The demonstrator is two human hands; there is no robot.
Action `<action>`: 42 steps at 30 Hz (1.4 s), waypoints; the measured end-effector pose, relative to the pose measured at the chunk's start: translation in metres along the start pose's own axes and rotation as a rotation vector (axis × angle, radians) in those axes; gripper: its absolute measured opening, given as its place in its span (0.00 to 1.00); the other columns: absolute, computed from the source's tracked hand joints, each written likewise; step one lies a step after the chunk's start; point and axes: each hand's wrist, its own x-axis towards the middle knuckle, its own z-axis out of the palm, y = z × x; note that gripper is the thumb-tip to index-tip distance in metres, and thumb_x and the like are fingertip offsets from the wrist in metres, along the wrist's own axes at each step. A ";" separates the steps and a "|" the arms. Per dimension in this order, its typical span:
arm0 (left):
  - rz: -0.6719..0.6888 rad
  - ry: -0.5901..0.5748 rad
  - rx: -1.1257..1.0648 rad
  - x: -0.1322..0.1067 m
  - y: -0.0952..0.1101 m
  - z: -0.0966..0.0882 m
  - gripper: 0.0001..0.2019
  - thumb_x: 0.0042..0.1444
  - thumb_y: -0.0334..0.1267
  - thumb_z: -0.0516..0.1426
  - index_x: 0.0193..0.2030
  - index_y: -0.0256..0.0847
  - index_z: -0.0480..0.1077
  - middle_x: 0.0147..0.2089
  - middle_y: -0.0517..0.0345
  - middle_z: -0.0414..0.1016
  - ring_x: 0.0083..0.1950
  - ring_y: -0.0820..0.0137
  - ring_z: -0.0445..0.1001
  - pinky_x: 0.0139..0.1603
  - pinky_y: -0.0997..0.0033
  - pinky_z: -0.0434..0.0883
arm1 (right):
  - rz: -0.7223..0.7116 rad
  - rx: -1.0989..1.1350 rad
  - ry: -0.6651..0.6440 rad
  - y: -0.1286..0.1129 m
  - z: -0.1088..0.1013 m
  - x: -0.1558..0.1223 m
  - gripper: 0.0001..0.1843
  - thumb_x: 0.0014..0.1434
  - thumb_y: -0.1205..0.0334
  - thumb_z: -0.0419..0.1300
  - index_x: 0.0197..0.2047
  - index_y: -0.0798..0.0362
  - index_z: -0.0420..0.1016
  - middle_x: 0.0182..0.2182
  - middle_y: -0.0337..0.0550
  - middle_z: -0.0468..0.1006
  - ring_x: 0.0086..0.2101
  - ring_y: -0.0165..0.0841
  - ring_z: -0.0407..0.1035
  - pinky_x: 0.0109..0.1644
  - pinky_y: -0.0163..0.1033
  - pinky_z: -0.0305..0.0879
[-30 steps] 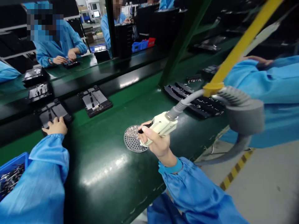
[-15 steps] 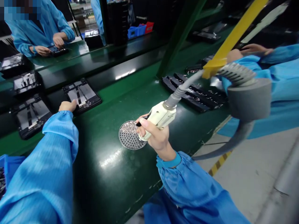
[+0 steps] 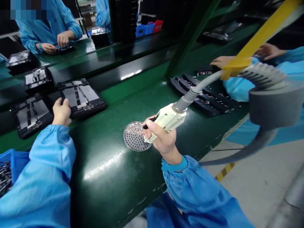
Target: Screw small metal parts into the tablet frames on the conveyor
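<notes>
My right hand (image 3: 161, 139) is shut on a cream electric screwdriver (image 3: 167, 122), whose tip is hidden in my fingers just over a round perforated metal screw tray (image 3: 134, 142). Small silver screws (image 3: 133, 127) lie heaped on the tray's far half. My left hand (image 3: 61, 110) rests on the green belt with its fingers up against the left edge of a black fixture (image 3: 93, 107). That fixture holds a flat device with a silver back (image 3: 79, 96). Another black fixture (image 3: 30, 117) lies just left of my hand.
A grey hose runs from the screwdriver to a yellow arm (image 3: 261, 38). A blue bin of dark parts (image 3: 4, 174) sits at lower left. A co-worker's hands (image 3: 223, 61) reach over black stacked parts (image 3: 201, 98) at right. Another co-worker (image 3: 47, 28) works across the belt.
My left hand has moved off the nearer black fixture to the edge of the one beside it. My right hand stays over the tray with the screwdriver. The co-worker's right-side hands have shifted.
</notes>
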 end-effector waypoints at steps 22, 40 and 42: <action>-0.107 0.043 0.969 -0.220 -0.008 -0.154 0.20 0.69 0.45 0.48 0.50 0.38 0.79 0.50 0.43 0.83 0.53 0.50 0.81 0.55 0.54 0.74 | 0.102 -0.010 -0.595 -0.041 0.071 -0.079 0.16 0.60 0.47 0.70 0.39 0.52 0.86 0.16 0.36 0.71 0.17 0.32 0.66 0.23 0.40 0.67; -0.316 0.064 0.835 -0.186 -0.055 -0.190 0.22 0.64 0.45 0.53 0.55 0.33 0.79 0.56 0.47 0.79 0.67 0.42 0.69 0.68 0.36 0.64 | 0.109 -0.061 -0.683 -0.027 0.068 -0.092 0.15 0.61 0.50 0.65 0.39 0.53 0.84 0.16 0.34 0.67 0.17 0.31 0.62 0.27 0.41 0.65; -0.260 0.116 0.818 -0.187 -0.054 -0.190 0.23 0.64 0.45 0.53 0.54 0.31 0.79 0.56 0.49 0.78 0.66 0.43 0.70 0.68 0.35 0.62 | 0.120 -0.074 -0.688 -0.029 0.069 -0.094 0.14 0.61 0.50 0.66 0.39 0.52 0.84 0.16 0.34 0.66 0.17 0.31 0.61 0.27 0.41 0.65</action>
